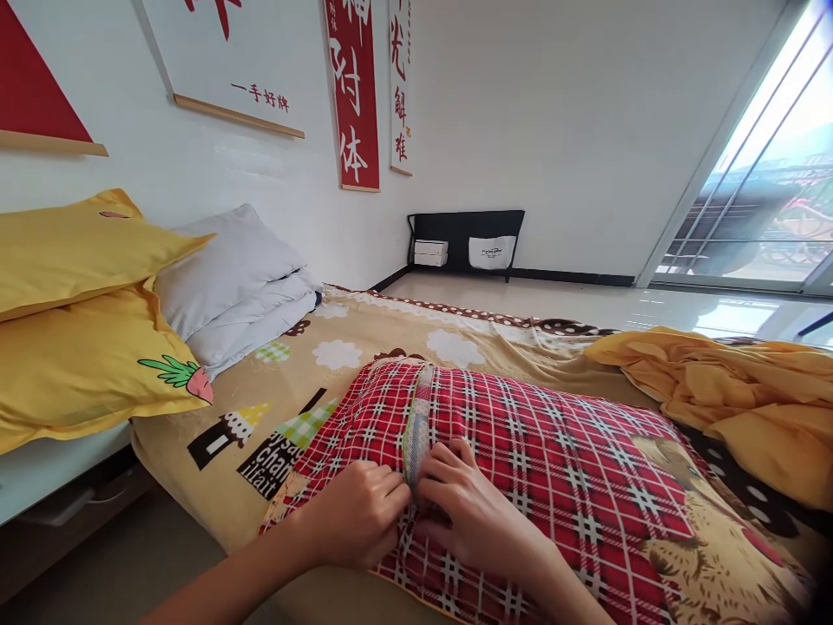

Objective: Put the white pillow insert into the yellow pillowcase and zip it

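A red plaid pillowcase (521, 443) lies across the bed, with a tan furry animal's head printed at its right end. A green-edged slit (409, 438) runs across the case, and a pale checked fabric (422, 425) shows through it. My left hand (364, 512) is closed at the left edge of the slit, its fingers pinching the case's cloth. Facing it, my right hand (459, 503) has curled fingers gripping the right edge. The fingertips of both hands are partly hidden.
Two yellow pillows (84, 347) are stacked at the left, beside grey pillows (227, 269). A crumpled yellow cloth (735, 382) lies on the right of the tan patterned blanket (383, 321). Beyond the bed stands a low black rack (462, 230) against the wall.
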Demonstrator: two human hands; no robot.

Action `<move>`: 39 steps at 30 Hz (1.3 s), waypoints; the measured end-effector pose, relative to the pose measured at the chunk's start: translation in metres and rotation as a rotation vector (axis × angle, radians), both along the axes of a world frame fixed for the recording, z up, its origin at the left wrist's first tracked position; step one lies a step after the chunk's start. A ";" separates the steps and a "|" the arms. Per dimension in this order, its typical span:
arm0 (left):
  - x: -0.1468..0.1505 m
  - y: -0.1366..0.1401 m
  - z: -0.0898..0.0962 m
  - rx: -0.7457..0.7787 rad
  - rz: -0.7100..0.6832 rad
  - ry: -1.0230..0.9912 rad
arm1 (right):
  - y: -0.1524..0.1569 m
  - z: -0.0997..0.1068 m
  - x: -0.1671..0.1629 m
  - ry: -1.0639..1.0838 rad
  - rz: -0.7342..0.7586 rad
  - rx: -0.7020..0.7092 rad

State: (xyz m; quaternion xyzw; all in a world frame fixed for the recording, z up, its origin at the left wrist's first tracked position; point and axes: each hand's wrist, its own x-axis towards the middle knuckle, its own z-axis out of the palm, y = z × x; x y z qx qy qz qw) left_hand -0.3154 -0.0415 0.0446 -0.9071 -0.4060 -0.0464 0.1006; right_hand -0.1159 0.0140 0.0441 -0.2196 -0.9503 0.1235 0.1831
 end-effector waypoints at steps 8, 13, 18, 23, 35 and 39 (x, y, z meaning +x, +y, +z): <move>0.013 -0.011 0.000 -0.268 0.317 0.060 | -0.006 -0.018 -0.011 0.027 -0.085 0.360; 0.018 -0.014 -0.003 -0.324 0.402 0.000 | -0.011 -0.015 -0.013 0.005 -0.116 0.529; 0.022 -0.013 -0.009 -0.352 0.451 -0.084 | -0.014 -0.016 -0.013 -0.033 -0.136 0.555; 0.025 -0.010 -0.017 -0.368 0.492 -0.162 | -0.010 -0.014 -0.010 -0.039 -0.082 0.442; 0.023 -0.010 -0.013 -0.373 0.546 -0.072 | -0.008 -0.019 -0.012 -0.015 -0.101 0.421; 0.023 -0.010 -0.011 -0.372 0.569 -0.068 | -0.009 -0.019 -0.013 -0.014 -0.105 0.474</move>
